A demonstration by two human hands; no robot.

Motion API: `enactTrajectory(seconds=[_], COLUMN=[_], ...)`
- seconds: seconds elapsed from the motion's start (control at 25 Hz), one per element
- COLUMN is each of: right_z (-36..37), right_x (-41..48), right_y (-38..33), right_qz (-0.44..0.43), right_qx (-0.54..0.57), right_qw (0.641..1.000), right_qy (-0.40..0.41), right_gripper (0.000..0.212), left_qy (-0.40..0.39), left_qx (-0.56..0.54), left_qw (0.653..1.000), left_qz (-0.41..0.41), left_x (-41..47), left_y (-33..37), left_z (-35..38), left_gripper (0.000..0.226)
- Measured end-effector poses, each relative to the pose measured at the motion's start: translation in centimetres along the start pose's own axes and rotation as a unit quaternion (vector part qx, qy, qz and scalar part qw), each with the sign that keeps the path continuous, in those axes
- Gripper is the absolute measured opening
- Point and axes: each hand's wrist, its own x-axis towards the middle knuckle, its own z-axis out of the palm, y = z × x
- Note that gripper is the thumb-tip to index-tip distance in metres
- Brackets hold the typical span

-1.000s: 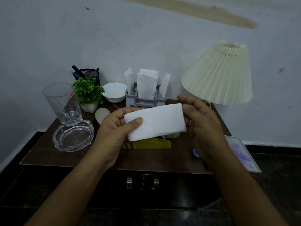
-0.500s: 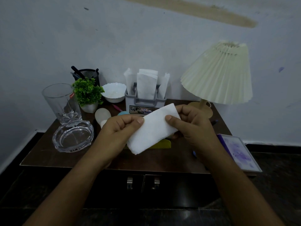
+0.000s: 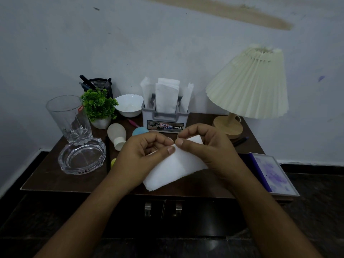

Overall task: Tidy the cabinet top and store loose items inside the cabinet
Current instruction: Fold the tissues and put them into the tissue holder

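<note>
A white folded tissue (image 3: 172,167) hangs in the air over the front of the dark wooden cabinet top (image 3: 55,178). My left hand (image 3: 143,155) pinches its upper left corner between thumb and fingers. My right hand (image 3: 206,148) pinches the upper edge right beside it, thumbs nearly touching. Behind the hands stands a grey tissue holder (image 3: 164,119) with several white tissues upright in it. The two cabinet doors with metal handles (image 3: 148,209) below are closed. A comb under the hands is hidden.
On the left stand a tall glass (image 3: 69,118), a glass ashtray (image 3: 81,158), a small green plant (image 3: 98,107), a black pen cup (image 3: 100,84) and a white bowl (image 3: 129,105). A beige bottle (image 3: 117,133) lies near them. A pleated lamp (image 3: 247,84) and a purple-edged book (image 3: 271,174) occupy the right.
Both hands have come together, folding the tissue over. It now hangs lower and tilted, with the thumbs meeting at its top edge.
</note>
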Motion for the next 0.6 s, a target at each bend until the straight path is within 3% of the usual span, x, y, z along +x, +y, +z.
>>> enactTrajectory(seconds=[0.2,0.4,0.6], right_z=[-0.3,-0.4,-1.6], right_x=[0.2,0.2,0.6], right_y=[0.1,0.2,0.3], right_qz=[-0.005,-0.001,-0.007], right_qx=[-0.047,-0.083,-0.057], right_qw=[0.999,0.996,0.998], right_qy=[0.018,-0.014,0.039], right_gripper=[0.003,0.004,0.013], left_qy=[-0.006,0.007,0.059], left_qx=[0.022,0.041,-0.071], left_qw=[1.0,0.999,0.995], left_qz=[0.004,0.015,-0.032], left_x=[0.1,0.3,0.6], left_y=[-0.1,-0.3,-0.2], left_z=[-0.3,-0.7,-1.8], left_gripper=[0.009,0.007,0.008])
